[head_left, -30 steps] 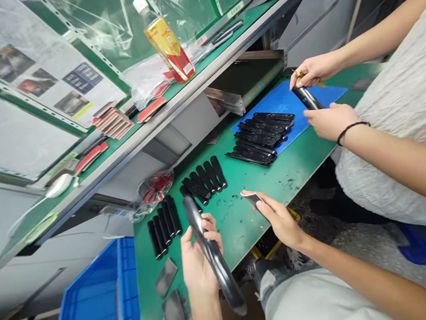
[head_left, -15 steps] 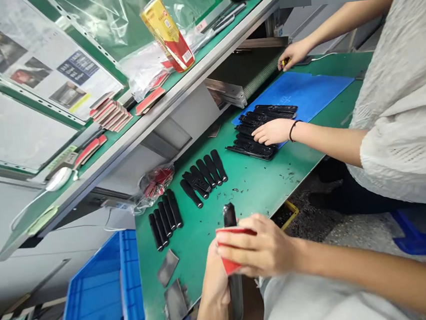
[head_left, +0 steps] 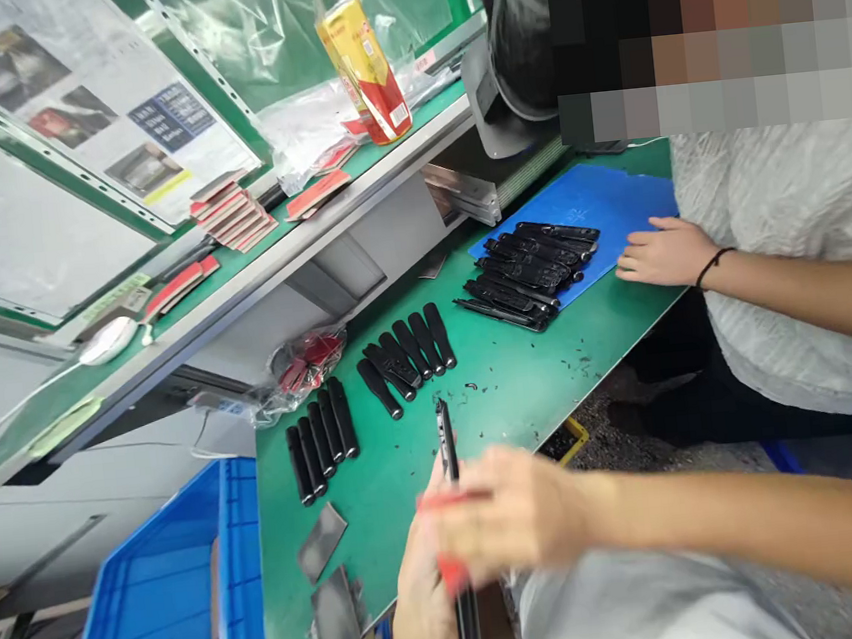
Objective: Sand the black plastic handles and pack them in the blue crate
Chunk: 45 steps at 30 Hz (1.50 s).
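My left hand (head_left: 423, 596) is closed around a long black plastic handle piece (head_left: 447, 438), which stands nearly upright with its narrow edge towards me. Across it, my right hand (head_left: 524, 511) presses a red-backed piece of sandpaper (head_left: 452, 570) against the piece; this hand is smeared by motion. Beyond my hands, several finished-looking black handles (head_left: 406, 352) lie in a row on the green table (head_left: 509, 402). A second row of black handles (head_left: 321, 435) lies to the left. Two worn grey sandpaper sheets (head_left: 333, 610) rest at the near left.
A co-worker's hand (head_left: 665, 251) rests by a blue mat (head_left: 610, 196) and a pile of black parts (head_left: 527, 270). Sandpaper stacks (head_left: 233, 217) and a drink bottle (head_left: 368, 69) stand on the shelf. A blue crate (head_left: 158, 596) is at left. Black shavings dot the table.
The black handle piece has turned from its broad face to its narrow edge in my left hand. The co-worker leans in, the hand drawn back from the black pile.
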{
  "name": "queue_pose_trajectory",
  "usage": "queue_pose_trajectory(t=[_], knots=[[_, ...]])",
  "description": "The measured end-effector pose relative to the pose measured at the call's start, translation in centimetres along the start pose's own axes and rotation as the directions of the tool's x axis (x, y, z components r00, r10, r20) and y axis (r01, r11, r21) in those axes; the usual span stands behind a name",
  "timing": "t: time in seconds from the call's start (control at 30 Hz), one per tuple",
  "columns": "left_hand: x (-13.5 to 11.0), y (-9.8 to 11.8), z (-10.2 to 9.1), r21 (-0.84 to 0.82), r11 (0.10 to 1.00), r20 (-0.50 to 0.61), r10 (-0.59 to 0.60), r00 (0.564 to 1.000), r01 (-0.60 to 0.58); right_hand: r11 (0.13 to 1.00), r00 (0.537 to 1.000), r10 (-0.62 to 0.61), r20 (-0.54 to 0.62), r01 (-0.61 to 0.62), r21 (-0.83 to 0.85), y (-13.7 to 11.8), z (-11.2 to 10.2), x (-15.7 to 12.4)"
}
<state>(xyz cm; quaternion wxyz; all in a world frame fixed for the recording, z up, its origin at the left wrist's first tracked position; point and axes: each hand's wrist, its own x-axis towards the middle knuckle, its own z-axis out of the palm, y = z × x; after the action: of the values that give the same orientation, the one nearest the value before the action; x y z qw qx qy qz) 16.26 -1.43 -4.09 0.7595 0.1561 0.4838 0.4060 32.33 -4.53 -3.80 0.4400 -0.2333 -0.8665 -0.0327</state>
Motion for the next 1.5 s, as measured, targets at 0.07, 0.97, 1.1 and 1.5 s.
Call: queue_pose_trajectory(t=[0.07, 0.97, 1.1, 1.5], knots=[[0.2, 0.0, 0.4, -0.044, 0.999, -0.021, 0.017, 1.0, -0.018, 0.996, 0.996, 0.09, -0.02, -0.089, 0.021, -0.1, 0.3, 0.0], [2.5, 7.4, 3.1, -0.541, 0.825, 0.057, 0.229, 0.972, -0.163, -0.565, 0.113, 0.815, 0.568, -0.059, 0.823, -0.5, -2.2, -2.6], [2.0, 7.8, 4.4, -0.467, 0.882, -0.005, 0.074, 0.997, -0.068, -0.456, 0.096, 0.875, 0.474, -0.161, 0.875, -1.6, -2.1, -1.8], [1.3, 6.8, 8.0, -0.454, 0.88, 0.153, 0.235, 0.96, -0.143, 0.472, 0.448, 0.859, -0.247, -0.509, 0.72, -2.0, 0.6, -2.1]])
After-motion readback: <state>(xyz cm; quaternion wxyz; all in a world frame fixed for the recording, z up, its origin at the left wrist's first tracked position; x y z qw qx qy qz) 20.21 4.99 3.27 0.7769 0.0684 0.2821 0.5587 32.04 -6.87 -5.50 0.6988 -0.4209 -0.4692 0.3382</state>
